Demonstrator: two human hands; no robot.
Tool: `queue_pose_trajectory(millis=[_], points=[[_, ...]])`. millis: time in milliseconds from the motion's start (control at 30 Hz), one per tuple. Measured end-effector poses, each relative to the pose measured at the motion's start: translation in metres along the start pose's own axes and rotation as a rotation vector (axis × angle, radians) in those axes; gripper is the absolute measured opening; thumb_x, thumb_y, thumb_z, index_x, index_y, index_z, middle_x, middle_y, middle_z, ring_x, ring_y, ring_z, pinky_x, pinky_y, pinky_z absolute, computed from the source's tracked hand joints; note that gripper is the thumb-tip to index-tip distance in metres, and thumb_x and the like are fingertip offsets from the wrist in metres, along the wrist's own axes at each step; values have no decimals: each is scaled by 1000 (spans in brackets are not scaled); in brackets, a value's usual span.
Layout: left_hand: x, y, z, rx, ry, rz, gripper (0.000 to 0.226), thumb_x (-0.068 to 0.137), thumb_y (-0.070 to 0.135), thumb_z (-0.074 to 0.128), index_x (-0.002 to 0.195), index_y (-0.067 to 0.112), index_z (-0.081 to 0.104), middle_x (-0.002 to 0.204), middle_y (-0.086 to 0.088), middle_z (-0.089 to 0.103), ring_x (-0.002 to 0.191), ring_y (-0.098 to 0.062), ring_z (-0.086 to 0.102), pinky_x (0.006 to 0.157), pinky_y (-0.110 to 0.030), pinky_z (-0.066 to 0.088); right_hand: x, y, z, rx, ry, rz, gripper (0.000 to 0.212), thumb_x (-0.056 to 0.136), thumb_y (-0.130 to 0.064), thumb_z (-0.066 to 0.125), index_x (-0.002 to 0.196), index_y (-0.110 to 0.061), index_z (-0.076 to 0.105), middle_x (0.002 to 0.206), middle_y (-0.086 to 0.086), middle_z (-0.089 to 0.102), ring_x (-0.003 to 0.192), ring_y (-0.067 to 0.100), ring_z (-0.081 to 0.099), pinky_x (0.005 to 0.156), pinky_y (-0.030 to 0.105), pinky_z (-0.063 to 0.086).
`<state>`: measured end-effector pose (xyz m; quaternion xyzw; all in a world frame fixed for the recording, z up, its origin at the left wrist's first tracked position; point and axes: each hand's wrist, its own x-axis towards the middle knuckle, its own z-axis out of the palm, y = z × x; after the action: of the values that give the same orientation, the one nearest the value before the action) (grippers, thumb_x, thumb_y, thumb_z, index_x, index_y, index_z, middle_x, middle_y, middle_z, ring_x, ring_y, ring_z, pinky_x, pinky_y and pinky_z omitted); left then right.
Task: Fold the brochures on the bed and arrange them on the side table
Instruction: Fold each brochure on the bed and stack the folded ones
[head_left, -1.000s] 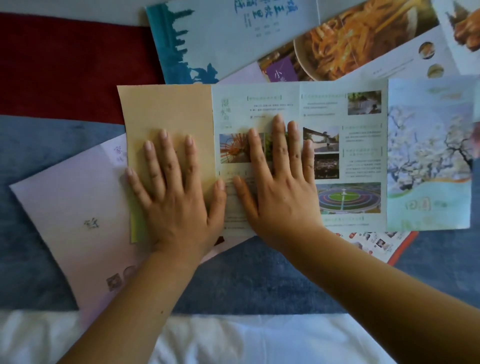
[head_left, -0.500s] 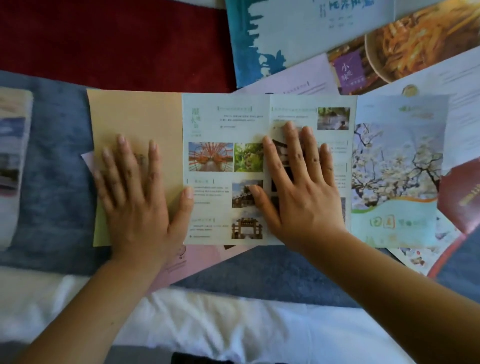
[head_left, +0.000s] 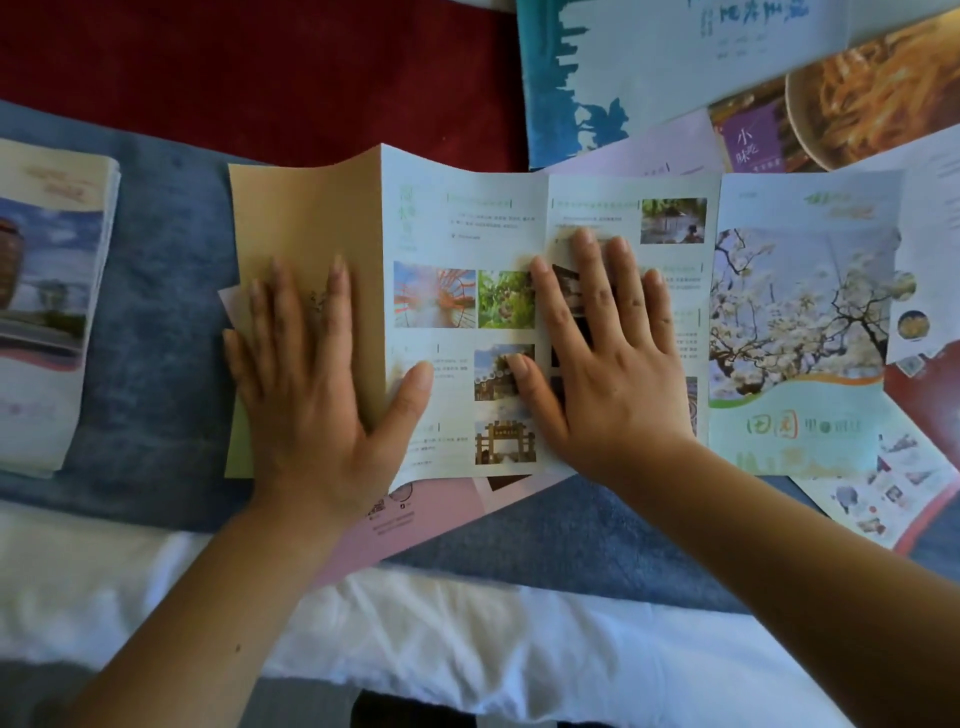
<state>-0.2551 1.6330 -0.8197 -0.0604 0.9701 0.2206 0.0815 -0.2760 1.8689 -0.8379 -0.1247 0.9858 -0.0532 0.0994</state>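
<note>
A long brochure (head_left: 467, 228) lies unfolded across the blue bed runner, with a tan panel at its left, photo panels in the middle and a blossom-tree panel at its right. My left hand (head_left: 311, 384) rests flat on the tan panel, fingers straight, thumb reaching over the raised crease. My right hand (head_left: 608, 364) presses flat on the middle photo panels. The crease between tan and photo panels stands up as a ridge. A stack of folded brochures (head_left: 47, 306) lies at the left edge.
More unfolded brochures lie around: a teal and white one (head_left: 649, 67) at the top, a noodle-photo one (head_left: 852, 98) at top right, a pink one (head_left: 415, 525) under the open brochure, a red-edged one (head_left: 904, 488) at right. White sheet (head_left: 467, 639) runs below.
The view has shifted so the brochure sits further right. The crease beside the tan panel has lifted into a ridge, and my left hand has slid right toward it.
</note>
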Motion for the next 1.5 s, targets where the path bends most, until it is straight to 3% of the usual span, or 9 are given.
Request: queue_pose_trajectory(millis=[233,467,767,1167,1400,1500], points=[[-6,39,18,-36,-33,3,89,89,64,37,164,30,3,172,-15,-2,159,-32,-7,123,-62,-8,1,2,-1,35,9,-21,76,106,-63,21,167,-20,8,173,13,-4,160,32,-7,129,54,3],[-8,67,36,-17,-4,8,91,86,60,38,165,28,6,172,-14,-1,159,-31,-7,124,-57,-12,-2,20,-8,167,35,-46,65,111,-43,19,166,-11,10,174,11,2,161,25,-4,131,42,1],[-8,66,39,-5,2,4,91,84,59,38,165,29,7,172,-13,0,159,-30,-6,124,-59,-10,-19,93,-24,63,-8,177,73,106,-62,17,167,-25,0,173,11,-10,159,30,-12,129,46,-5],[-15,111,53,-48,-38,95,88,88,55,40,165,30,5,172,-13,-3,159,-31,-6,123,-65,-4,-25,99,-11,53,37,203,72,107,-61,17,167,-25,-1,173,12,-10,159,31,-12,129,48,-4],[-16,130,63,31,-35,101,91,87,58,41,165,25,7,171,-17,-4,158,-35,-6,122,-66,-2,-26,110,-16,109,88,163,70,107,-60,25,167,-23,14,174,13,2,160,32,-3,130,48,1],[-15,131,66,95,-43,110,92,87,60,42,165,26,6,171,-19,-5,157,-39,-4,122,-66,-2,-33,129,-21,227,255,100,54,108,-45,43,154,-17,49,165,14,35,155,34,28,126,53,25]])
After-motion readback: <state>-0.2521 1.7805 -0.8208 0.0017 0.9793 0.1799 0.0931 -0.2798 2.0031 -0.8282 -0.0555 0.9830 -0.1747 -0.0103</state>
